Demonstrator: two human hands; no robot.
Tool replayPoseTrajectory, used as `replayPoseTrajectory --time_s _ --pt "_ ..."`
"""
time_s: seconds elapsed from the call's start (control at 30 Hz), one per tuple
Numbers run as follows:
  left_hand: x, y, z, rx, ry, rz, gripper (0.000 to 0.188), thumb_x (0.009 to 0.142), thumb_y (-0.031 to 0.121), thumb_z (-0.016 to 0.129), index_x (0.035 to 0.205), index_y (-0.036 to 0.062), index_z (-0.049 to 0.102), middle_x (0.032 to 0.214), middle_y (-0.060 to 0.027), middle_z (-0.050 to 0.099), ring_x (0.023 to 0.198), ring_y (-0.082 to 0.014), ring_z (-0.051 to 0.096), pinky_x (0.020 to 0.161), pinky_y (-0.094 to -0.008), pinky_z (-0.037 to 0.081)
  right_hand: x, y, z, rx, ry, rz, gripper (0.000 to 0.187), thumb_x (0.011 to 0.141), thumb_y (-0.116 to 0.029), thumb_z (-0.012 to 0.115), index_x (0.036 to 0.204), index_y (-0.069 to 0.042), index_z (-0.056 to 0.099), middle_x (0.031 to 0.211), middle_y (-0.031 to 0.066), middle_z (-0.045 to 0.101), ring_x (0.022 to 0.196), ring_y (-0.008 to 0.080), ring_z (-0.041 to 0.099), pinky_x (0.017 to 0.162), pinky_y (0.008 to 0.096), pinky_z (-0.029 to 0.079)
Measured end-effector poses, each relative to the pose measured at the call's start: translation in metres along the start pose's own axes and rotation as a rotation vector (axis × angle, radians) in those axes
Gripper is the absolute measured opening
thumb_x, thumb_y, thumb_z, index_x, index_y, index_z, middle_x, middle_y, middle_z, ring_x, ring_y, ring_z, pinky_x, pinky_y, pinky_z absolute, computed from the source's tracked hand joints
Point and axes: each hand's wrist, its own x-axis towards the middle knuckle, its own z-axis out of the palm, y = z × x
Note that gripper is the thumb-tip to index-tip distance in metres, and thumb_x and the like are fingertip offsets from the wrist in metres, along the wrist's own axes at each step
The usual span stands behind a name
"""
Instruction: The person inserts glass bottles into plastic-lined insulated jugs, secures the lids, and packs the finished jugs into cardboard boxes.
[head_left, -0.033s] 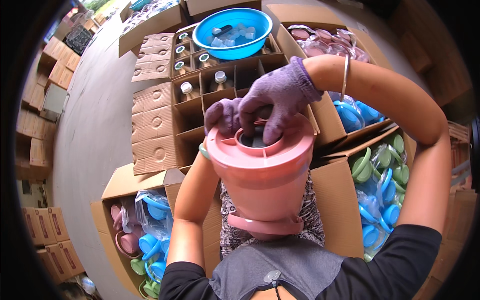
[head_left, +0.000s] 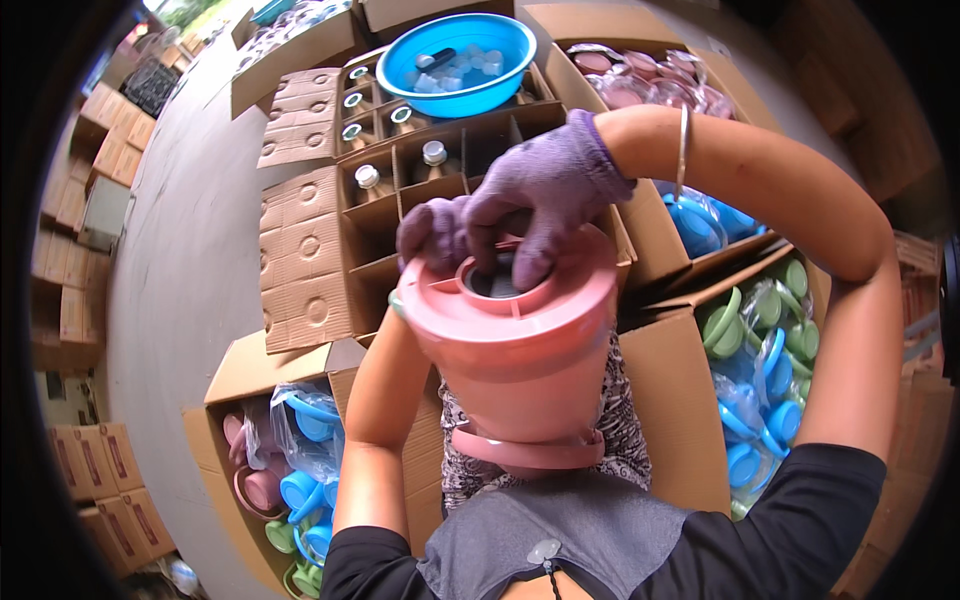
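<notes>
Closest to the camera, a pink plastic jug body [head_left: 520, 370] was held upright against the person's chest, its wider top facing up. The left hand [head_left: 432, 235], in a purple glove, curled over the far left rim, clenched on the edge to steady it. The right hand [head_left: 545, 195], also gloved in purple, arched over the top with fingertips [head_left: 527, 272] pressed down into the round central opening [head_left: 495, 285], gripping something dark seated there; what exactly it was could not be made out. To seat such a part well, it seemed best to keep the jug braced against the body and press straight down, evenly, without tilting.

Either side, open cardboard boxes [head_left: 680, 400] held bagged blue, green and pink plastic pieces [head_left: 765, 370]. Beyond the hands, a divided carton [head_left: 400, 190] held glass flasks with silver necks [head_left: 434, 153] in separate cells. Farthest off, a blue basin [head_left: 455, 50] rested on the carton, holding small pale parts.
</notes>
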Motion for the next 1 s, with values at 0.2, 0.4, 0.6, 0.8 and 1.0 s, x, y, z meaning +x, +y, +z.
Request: replayPoseTrajectory --time_s 0.2,0.4,0.6,0.8,1.0 --pt "-0.049 -0.010 0.005 0.191 0.158 -0.080 0.026 0.098 0.026 0.049 0.078 0.0095 0.050 0.092 -0.0077 0.053 0.095 -0.0226 0.046 0.086 -0.0380 0.041 -0.021 0.033 0.032 0.399 0.546 -0.131 0.034 0.083 -0.027 0.076 0.107 -0.004 0.069 0.098 0.0112 0.069 0.090 0.0208 0.066 0.082 0.0347 0.052" --pt "-0.105 0.043 0.038 0.386 0.270 -0.076 0.018 0.097 0.025 0.052 0.090 0.0091 0.051 0.103 -0.0102 0.052 0.104 -0.0237 0.046 0.092 -0.0384 0.040 0.035 0.070 0.137 -0.319 0.135 0.296 0.082 0.071 -0.072 0.066 0.126 -0.011 0.065 0.147 0.0105 0.045 0.140 0.0303 0.034 0.111 0.0521 0.028" --pt "-0.099 0.054 0.042 0.408 0.251 -0.077 0.017 0.097 0.024 0.055 0.101 0.0086 0.053 0.114 -0.0127 0.051 0.113 -0.0249 0.046 0.097 -0.0388 0.039 0.073 0.077 0.094 -0.428 0.140 0.257 0.029 0.077 -0.031 0.064 0.095 -0.011 0.075 0.094 0.0164 0.072 0.087 0.0351 0.068 0.074 0.0431 0.055" --pt "-0.063 0.045 0.029 0.287 0.070 -0.038 0.023 0.096 0.024 0.058 0.113 0.0082 0.055 0.126 -0.0153 0.050 0.122 -0.0260 0.045 0.103 -0.0392 0.037 -0.008 0.120 -0.132 0.042 1.533 0.544 0.039 0.086 -0.033 0.064 0.105 0.001 0.069 0.090 0.0190 0.072 0.083 0.0283 0.070 0.072 0.0371 0.055" --pt "-0.017 0.081 0.007 0.795 0.172 0.180 0.041 0.091 0.023 0.067 0.127 0.0074 0.054 0.134 -0.0176 0.050 0.129 -0.0261 0.045 0.109 -0.0394 0.035 0.009 0.055 -0.131 0.051 1.102 -0.189 0.023 0.088 -0.020 0.075 0.098 -0.001 0.067 0.090 0.0057 0.071 0.076 0.0135 0.065 0.072 0.0274 0.054"
